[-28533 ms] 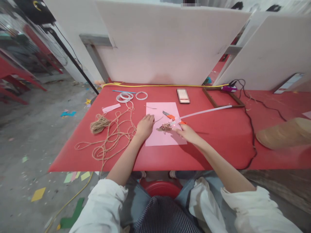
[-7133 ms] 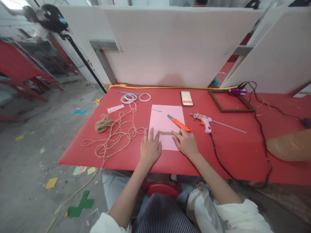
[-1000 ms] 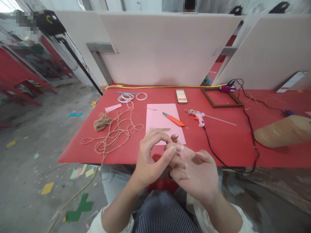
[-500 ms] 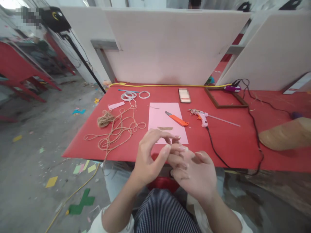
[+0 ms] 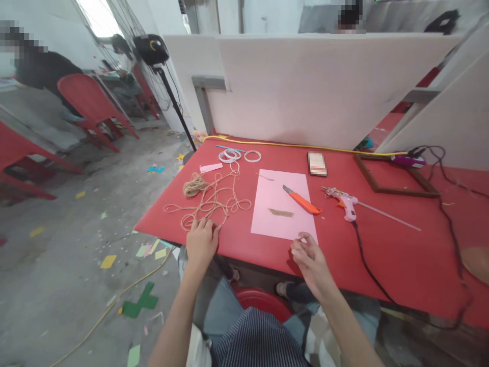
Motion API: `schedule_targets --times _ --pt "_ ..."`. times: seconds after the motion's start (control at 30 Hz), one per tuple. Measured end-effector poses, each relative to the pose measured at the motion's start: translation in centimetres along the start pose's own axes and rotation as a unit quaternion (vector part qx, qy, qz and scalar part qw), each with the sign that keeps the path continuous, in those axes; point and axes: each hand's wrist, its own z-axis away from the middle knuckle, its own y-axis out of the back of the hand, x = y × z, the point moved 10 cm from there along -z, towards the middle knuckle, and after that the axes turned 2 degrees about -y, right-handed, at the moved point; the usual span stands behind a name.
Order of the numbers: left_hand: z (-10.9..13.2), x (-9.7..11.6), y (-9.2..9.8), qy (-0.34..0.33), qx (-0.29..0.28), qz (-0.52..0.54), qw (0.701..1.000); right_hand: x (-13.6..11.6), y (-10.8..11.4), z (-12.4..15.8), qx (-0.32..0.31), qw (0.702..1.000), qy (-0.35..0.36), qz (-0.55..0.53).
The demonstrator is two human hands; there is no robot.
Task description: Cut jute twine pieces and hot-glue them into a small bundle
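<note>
My left hand (image 5: 201,243) rests at the front edge of the red table (image 5: 401,255). Its fingers curl down onto the near loops of loose twine (image 5: 214,205), which runs back to a small twine bundle (image 5: 194,184). My right hand (image 5: 311,259) hovers at the table's front edge, just below the near right corner of a pink paper sheet (image 5: 280,196). Its thumb and forefinger are pinched together, and I cannot make out anything between them. A short flat strip of twine (image 5: 281,212) lies on the sheet, and an orange utility knife (image 5: 301,202) lies across its right side.
A pink glue gun (image 5: 346,205) lies right of the sheet, its black cord (image 5: 367,262) trailing to the front edge. Behind stand white rings (image 5: 237,154), a wooden frame (image 5: 395,177), a yellow cable (image 5: 305,147) and white partition boards (image 5: 324,86). A red stool (image 5: 263,299) is under the table.
My hands have parted from in front of my lap. The left went forward-left onto the twine, and the right now hangs by the sheet's corner. My view has turned left.
</note>
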Motion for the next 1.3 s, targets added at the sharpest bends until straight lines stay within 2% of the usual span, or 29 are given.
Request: schedule_targets --times 0.13,0.2,0.27,0.33,0.4,0.5,0.6,0.7,0.8,0.93,1.0,1.07,1.1,1.17,1.23,1.3 --pt "0.5 0.2 0.6 -0.006 0.025 0.160 0.987 0.1 -3.6 -1.2 -0.072 0.978 0.065 0.182" --pt "1.0 0.0 0.9 0.006 0.037 0.246 0.969 0.3 -6.1 -1.7 -0.117 0.954 0.090 0.260" --pt "1.4 0.1 1.3 0.009 0.038 0.286 0.957 0.1 -8.2 -2.6 -0.133 0.923 0.127 0.337" --pt "1.7 0.4 1.7 -0.007 0.034 0.287 0.957 -0.8 -9.9 -4.5 -0.110 0.879 0.167 0.433" --pt "1.9 0.8 2.1 -0.028 0.033 0.273 0.961 -2.1 -11.4 -7.2 -0.064 0.818 0.193 0.538" --pt "2.0 1.3 2.1 -0.051 0.034 0.259 0.964 -2.4 -14.2 -12.4 -0.027 0.720 0.149 0.677" --pt "2.1 1.5 1.8 -0.063 0.032 0.257 0.964 -1.6 -17.2 -16.2 -0.037 0.653 0.099 0.750" --pt "2.2 1.3 1.7 -0.065 0.027 0.247 0.966 -0.8 -19.4 -18.1 -0.051 0.657 0.087 0.748" --pt "1.5 0.1 2.2 -0.050 0.024 0.200 0.978 -1.4 -19.9 -18.7 -0.057 0.687 0.099 0.718" --pt "-1.0 -2.5 4.2 -0.009 0.035 0.046 0.998 -5.5 -18.3 -18.9 -0.035 0.735 0.154 0.659" --pt "-2.7 -3.2 4.8 0.014 0.012 -0.037 0.999 -8.2 -16.9 -18.8 -0.019 0.762 0.184 0.621" --pt "-4.5 -3.0 5.0 0.033 -0.016 -0.098 0.994 -10.4 -15.4 -18.4 -0.005 0.807 0.213 0.550" --pt "-5.4 -2.2 5.1 0.031 -0.017 -0.108 0.994 -11.2 -14.7 -18.2 -0.003 0.833 0.223 0.507" --pt "-7.3 0.6 6.0 0.009 0.031 -0.077 0.997 -11.7 -13.8 -17.7 -0.013 0.874 0.229 0.428" --pt "-8.9 4.8 6.5 -0.054 0.092 0.030 0.994 -11.1 -13.8 -17.2 -0.044 0.895 0.223 0.385" --pt "-10.4 9.0 5.6 -0.118 0.090 0.178 0.973 -10.4 -14.4 -16.5 -0.076 0.907 0.225 0.349"
